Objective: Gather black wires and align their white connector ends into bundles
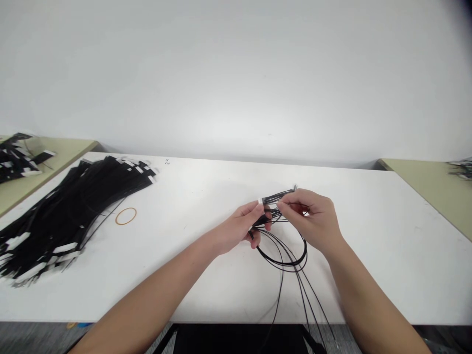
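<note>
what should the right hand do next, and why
I'd probably have the right hand gently ease its pinched wire sideways: other black wires cross near those fingers, while the left hand steadies the bundle by its white connector.

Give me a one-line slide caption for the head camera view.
Left hand and right hand holding thin black wires above a white table.

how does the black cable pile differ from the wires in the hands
The cable pile lies on the table; the held wires are in the left hand and right hand. The pile is thick; the held wires are a thinner bunch, partly looped. Both are black with white parts.
</note>
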### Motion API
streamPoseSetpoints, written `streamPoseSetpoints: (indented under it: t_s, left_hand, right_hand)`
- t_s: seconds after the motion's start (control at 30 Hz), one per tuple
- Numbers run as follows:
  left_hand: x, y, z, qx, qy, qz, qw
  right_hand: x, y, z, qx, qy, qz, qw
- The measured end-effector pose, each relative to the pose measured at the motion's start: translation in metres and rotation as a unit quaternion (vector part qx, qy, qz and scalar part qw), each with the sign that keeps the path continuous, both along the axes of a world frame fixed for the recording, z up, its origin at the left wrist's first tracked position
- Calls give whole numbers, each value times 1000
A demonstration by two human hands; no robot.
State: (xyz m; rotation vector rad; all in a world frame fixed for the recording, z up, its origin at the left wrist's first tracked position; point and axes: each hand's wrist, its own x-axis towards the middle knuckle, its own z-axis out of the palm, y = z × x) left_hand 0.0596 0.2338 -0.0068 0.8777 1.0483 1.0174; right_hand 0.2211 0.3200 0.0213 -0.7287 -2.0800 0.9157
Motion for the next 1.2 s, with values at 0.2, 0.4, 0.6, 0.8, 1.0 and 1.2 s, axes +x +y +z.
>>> streamPoseSetpoints:
  t_s: [0.2, 0.4, 0.6, 0.8, 1.0, 1.2]
  left_hand:
    - [-3, 2, -1, -8, -61, 21, 998]
    - [-7, 2, 0, -5, -135, 69, 988]
    - [-9, 1, 3, 9, -170, 96, 981]
    - [-9, 1, 4, 0, -204, 88, 975]
    - [-8, 1, 4, -5, -213, 89, 973]
    - [-7, 1, 5, 1, -203, 89, 975]
  right_hand:
    - [-4, 3, -1, 1, 111, -109, 988]
    - [1, 17, -6, -111, 132, -199, 965]
    - [-2, 6, -10, -121, -94, -15, 988]
    - [-10, -10, -14, -74, -107, 99, 987]
    - [-9, -7, -14, -28, -133, 126, 983]
    - [-13, -10, -12, -13, -126, 122, 984]
